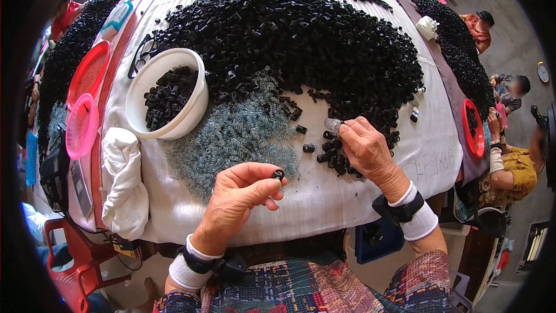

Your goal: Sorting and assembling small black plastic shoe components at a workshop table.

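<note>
My left hand (240, 191) pinches a small black plastic piece (278, 174) between thumb and fingertips, above the white cloth-covered table (301, 203). My right hand (366, 149) holds a small grey coil spring (333, 125) at its fingertips, over a few loose black pieces (330, 153). A heap of grey-blue springs (231, 139) lies between the hands and the white bowl. Behind it spreads a large pile of black plastic pieces (301, 40).
A white bowl (152, 72) part-filled with black pieces stands at the left. Red and pink trays (87, 98) and a folded white cloth (124, 179) lie at the left edge. Another red tray (475, 130) and other people sit at the right. A red stool (72, 266) is below left.
</note>
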`<state>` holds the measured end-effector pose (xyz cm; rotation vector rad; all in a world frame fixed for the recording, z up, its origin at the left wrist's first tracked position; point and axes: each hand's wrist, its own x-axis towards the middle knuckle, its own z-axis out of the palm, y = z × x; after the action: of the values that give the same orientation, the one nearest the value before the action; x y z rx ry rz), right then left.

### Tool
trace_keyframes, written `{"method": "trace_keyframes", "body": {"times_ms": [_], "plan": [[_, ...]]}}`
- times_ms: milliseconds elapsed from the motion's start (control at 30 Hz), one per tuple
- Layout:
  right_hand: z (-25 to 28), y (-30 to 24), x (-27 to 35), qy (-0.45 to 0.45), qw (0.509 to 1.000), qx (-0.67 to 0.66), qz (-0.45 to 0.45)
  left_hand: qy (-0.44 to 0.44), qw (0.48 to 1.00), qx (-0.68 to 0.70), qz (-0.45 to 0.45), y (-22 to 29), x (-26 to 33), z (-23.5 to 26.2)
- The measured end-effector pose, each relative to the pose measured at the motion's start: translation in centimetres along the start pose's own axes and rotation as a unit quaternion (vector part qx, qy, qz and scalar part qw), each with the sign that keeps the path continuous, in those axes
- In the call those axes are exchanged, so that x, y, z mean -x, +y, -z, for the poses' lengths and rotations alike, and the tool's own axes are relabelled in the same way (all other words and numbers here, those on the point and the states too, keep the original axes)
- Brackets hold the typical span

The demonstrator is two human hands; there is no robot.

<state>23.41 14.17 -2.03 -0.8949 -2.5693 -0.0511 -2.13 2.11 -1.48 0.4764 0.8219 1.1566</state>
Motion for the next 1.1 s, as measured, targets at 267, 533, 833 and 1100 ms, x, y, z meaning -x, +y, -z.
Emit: {"method": "trace_keyframes", "body": {"times_ms": [267,533,833,1100], "plan": [[-0.6,-0.5,-1.7,-0.049,0.997,-0.019,-0.053,0.011,1.0,-0.004,0.011,0.2,-0.3,-0.1],[0.4,-1.5,-2.1,-0.021,0.992,-0.09,-0.088,-0.016,1.0,0.005,0.012,0.0,-0.2,-0.3],[3.2,-9.1,-1.9,0.091,0.855,-0.482,-0.169,-0.018,0.998,-0.041,-0.035,-0.3,0.4,-2.6],[1.6,-10.1,-1.3,0.19,0.886,-0.404,-0.125,0.002,0.995,-0.073,-0.073,-0.7,1.1,-3.4]]}}
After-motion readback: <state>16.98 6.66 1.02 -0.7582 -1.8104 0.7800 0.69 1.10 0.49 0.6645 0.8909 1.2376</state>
